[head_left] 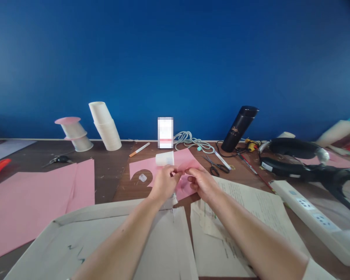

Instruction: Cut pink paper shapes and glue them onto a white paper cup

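My left hand (165, 182) and my right hand (203, 182) are close together over a sheet of pink paper (192, 157), thumbs and fingers pinched. What lies between the fingertips is too small to make out against the pink. The sheet has a rounded piece cut out of its left side. A white paper cup (164, 159) lies on its side on the paper, just beyond my left hand. Near the cut-out is a small clear scrap (142, 177). Part of a whitish object (174, 200) shows beneath my left wrist. Black-handled scissors (218, 168) lie right of the paper.
At the back left stand stacked cups with pink discs (73, 130) and a tall stack of white cups (106, 128). Pink sheets (41, 194) lie left. A phone (165, 134), a coiled cable (189, 140) and a black flask (239, 129) line the wall. Rightward is a power strip (309, 214).
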{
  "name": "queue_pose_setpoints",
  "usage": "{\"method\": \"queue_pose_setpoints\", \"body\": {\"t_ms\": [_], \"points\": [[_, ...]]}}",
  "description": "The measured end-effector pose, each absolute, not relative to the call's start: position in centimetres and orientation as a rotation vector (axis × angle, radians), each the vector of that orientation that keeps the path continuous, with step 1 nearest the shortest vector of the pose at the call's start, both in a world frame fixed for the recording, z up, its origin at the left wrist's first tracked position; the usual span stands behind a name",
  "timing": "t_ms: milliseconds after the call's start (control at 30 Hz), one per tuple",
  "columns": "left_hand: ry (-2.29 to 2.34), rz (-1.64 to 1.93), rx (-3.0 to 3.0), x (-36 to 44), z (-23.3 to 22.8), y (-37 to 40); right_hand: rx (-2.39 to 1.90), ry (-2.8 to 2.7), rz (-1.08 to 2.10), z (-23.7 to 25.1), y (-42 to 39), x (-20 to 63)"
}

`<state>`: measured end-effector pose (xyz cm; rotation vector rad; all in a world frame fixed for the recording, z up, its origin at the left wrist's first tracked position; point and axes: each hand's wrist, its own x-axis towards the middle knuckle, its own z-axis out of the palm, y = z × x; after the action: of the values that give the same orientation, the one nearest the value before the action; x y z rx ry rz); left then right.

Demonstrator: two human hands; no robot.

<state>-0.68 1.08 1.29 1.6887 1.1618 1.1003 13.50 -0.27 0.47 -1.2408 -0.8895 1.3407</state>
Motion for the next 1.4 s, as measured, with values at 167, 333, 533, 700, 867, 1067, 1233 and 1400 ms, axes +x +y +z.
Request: {"method": "queue_pose_setpoints", "body": {"t_ms": [167, 333, 533, 700, 867, 1067, 1233, 1400], "points": [[1.231, 1.062, 1.561, -0.7, 1.4, 1.2, -1.250, -0.794, 1.375, 0.7, -0.3, 13.4], [1.240, 1.047, 1.216, -1.2, 0.5, 2.1, -1.197, -0.738, 1.402, 1.4, -0.5, 13.3], [1.057, 1.158, 0.858, -1.7, -0.1, 3.2, -1.321, -1.006, 1.376, 2.1, -1.3, 12.8], [1.074, 1.208, 0.820, -2.0, 0.0, 3.2, -1.283, -1.302, 1.410, 3.0, -2.6, 11.9], [1.089, 1.209, 0.760, -2.1, 0.4, 2.8, -1.266, -1.426, 1.492, 3.5, -3.4, 11.2], [1.076, 1.190, 0.710, -1.9, 1.1, 2.4, -1.231, -1.404, 1.502, 2.9, -3.4, 10.8], [1.092, 1.220, 0.672, -1.7, 1.1, 2.3, -1.225, -1.405, 1.478, 2.6, -3.3, 10.7], [1.106, 1.259, 0.652, -1.4, 1.0, 2.2, -1.231, -1.401, 1.456, 2.6, -3.3, 10.6]]}}
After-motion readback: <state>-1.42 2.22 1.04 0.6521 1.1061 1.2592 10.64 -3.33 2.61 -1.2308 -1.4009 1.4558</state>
